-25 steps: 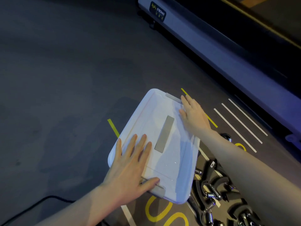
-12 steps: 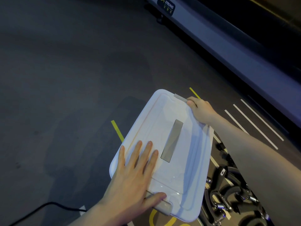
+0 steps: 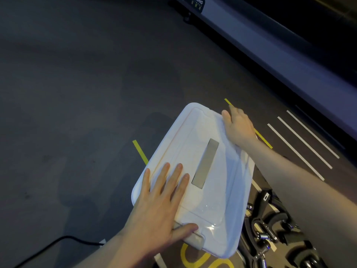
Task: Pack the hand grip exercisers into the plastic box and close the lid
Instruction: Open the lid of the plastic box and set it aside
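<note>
A white plastic box (image 3: pixel 222 190) lies on the dark floor with its lid on and a grey strip along the lid's middle. My left hand (image 3: pixel 160 206) rests flat on the near part of the lid, fingers spread, thumb on the grey near latch (image 3: pixel 195 240). My right hand (image 3: pixel 238 125) curls over the far right edge of the lid, where the far latch is hidden under the fingers. Several black hand grip exercisers (image 3: pixel 270 229) with metal springs lie in a heap on the floor to the right of the box.
A treadmill's grey side rail (image 3: pixel 270 55) runs diagonally along the upper right. White and yellow floor markings (image 3: pixel 301 144) lie beside the box. A black cable (image 3: pixel 58 242) crosses the floor at the lower left.
My right hand went from lying flat on the lid to curling over its far edge. The view shifted slightly. My left hand has stayed on the lid.
</note>
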The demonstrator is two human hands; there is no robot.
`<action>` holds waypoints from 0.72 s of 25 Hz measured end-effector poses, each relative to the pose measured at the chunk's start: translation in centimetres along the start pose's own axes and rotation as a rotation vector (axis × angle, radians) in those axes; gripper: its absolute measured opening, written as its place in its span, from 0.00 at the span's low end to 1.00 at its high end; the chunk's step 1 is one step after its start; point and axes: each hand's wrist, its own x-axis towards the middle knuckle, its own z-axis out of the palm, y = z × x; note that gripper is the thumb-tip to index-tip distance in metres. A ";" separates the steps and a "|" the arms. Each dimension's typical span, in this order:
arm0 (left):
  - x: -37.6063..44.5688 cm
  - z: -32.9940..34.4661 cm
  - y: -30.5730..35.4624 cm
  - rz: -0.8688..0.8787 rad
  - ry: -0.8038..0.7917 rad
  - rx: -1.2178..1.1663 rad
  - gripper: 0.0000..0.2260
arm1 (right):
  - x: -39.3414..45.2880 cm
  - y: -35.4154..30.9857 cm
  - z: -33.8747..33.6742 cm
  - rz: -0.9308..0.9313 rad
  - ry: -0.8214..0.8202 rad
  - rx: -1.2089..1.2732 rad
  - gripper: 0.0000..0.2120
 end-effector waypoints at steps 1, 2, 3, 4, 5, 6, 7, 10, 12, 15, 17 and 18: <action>-0.1 -0.1 -0.1 -0.001 -0.002 -0.008 0.38 | -2.0 -0.4 0.2 -0.057 0.043 0.033 0.25; -0.1 -0.1 -0.2 0.005 -0.001 -0.014 0.38 | -4.5 -0.9 0.3 -0.114 0.060 0.064 0.27; -0.2 -0.2 -0.2 0.012 -0.001 -0.021 0.38 | -7.4 -1.3 0.5 -0.165 0.054 0.088 0.28; -0.2 -0.4 -0.3 0.019 -0.002 -0.027 0.37 | -10.6 -1.7 0.6 -0.207 0.040 0.100 0.30; -0.2 -0.5 -0.4 0.023 -0.003 -0.032 0.36 | -14.0 -2.0 0.9 -0.229 0.024 0.098 0.31; -0.2 -0.7 -0.4 0.021 -0.003 -0.036 0.35 | -17.3 -2.3 1.1 -0.233 0.011 0.089 0.32; -0.1 -0.9 -0.5 0.009 -0.001 -0.045 0.34 | -20.1 -2.7 1.3 -0.236 0.005 0.076 0.33; -0.6 -1.7 -0.3 -0.110 -0.015 -0.085 0.34 | -25.9 -3.6 2.7 -0.279 0.018 0.014 0.30; -1.3 -2.1 -0.3 -0.228 -0.056 -0.091 0.36 | -28.3 -4.4 3.1 -0.269 0.066 0.078 0.27; -2.1 -2.7 -0.6 -0.309 -0.151 -0.166 0.38 | -31.1 -5.3 3.2 -0.154 0.119 0.374 0.08; -2.4 -3.0 -0.8 -0.308 -0.197 -0.224 0.39 | -31.4 -6.1 2.7 0.172 -0.097 0.708 0.12; -2.5 -3.1 -0.9 -0.303 -0.209 -0.247 0.39 | -31.2 -6.6 2.6 0.400 -0.247 0.910 0.15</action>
